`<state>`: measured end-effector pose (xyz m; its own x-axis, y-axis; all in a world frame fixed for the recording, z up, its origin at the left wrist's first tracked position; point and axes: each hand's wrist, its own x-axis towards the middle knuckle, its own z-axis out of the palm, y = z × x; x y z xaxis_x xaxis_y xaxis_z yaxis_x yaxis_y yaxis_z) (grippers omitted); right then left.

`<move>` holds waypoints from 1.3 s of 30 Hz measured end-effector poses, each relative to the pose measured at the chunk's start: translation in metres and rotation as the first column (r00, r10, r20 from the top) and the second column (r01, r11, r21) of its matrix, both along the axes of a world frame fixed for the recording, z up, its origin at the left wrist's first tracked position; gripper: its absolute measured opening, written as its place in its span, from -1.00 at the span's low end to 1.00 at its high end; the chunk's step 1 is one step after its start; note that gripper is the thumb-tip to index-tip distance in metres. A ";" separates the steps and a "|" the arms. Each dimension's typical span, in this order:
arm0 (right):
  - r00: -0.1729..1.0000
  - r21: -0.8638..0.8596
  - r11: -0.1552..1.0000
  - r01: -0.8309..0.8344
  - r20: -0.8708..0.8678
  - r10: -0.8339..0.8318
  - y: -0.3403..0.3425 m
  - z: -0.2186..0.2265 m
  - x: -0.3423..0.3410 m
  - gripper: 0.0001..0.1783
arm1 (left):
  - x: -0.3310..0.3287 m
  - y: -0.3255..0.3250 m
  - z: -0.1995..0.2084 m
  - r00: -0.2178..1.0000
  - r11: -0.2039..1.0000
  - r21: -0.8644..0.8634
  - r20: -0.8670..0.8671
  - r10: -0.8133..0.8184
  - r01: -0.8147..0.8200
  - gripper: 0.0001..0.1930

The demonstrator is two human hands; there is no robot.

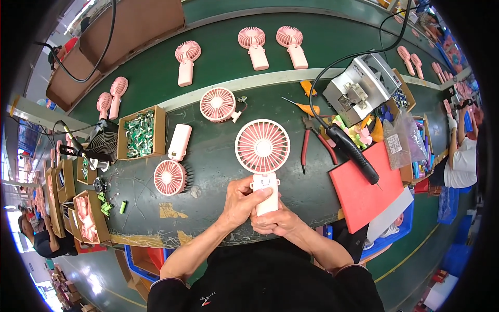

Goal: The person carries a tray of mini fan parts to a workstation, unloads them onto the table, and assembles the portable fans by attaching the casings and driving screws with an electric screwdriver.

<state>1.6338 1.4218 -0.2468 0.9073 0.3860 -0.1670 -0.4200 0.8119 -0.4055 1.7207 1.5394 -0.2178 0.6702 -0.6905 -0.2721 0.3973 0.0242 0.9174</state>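
A pink handheld fan (pixel 262 147) stands with its round grille away from me and its handle toward me, over the near edge of the workbench. My left hand (pixel 240 202) grips the handle from the left, its thumb lying on the front near the top. From below and the right, my right hand (pixel 275 219) wraps round the handle's lower part, most of its fingers hidden. Left of the fan lie a loose pink handle (pixel 180 139) and a separate fan head (pixel 170 178). Farther back is another fan head (pixel 218 104) with a small part attached by wires.
Red-handled pliers (pixel 305 148), a black corded electric screwdriver (pixel 356 157) and a red sheet (pixel 361 187) lie to the right. A box of green circuit boards (pixel 140 134) stands left. Several pink fans, one of them here (pixel 186 63), lie on the green conveyor behind.
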 end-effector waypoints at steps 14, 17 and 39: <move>0.935 -0.764 0.541 0.351 0.310 -0.170 -0.038 0.019 -0.005 -0.71 | -0.018 -0.031 0.014 0.980 0.994 0.089 0.195 0.042 -0.060 -0.54; 0.911 -0.894 -0.249 0.372 0.404 -0.089 -0.050 0.032 -0.007 -0.51 | -0.043 -0.058 0.015 0.959 0.968 0.200 0.266 0.097 -0.153 -0.55; 0.958 -0.583 -0.774 0.245 0.270 0.100 -0.209 0.036 -0.010 -0.32 | 0.049 -0.116 -0.047 0.963 0.916 -0.391 -0.270 -0.024 -0.087 -0.65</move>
<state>1.6238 1.2124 -0.2103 0.9385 -0.3122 0.1475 -0.2641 -0.9241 -0.2761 1.7693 1.4231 -0.2651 0.6355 -0.7573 -0.1506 0.6158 0.3794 0.6905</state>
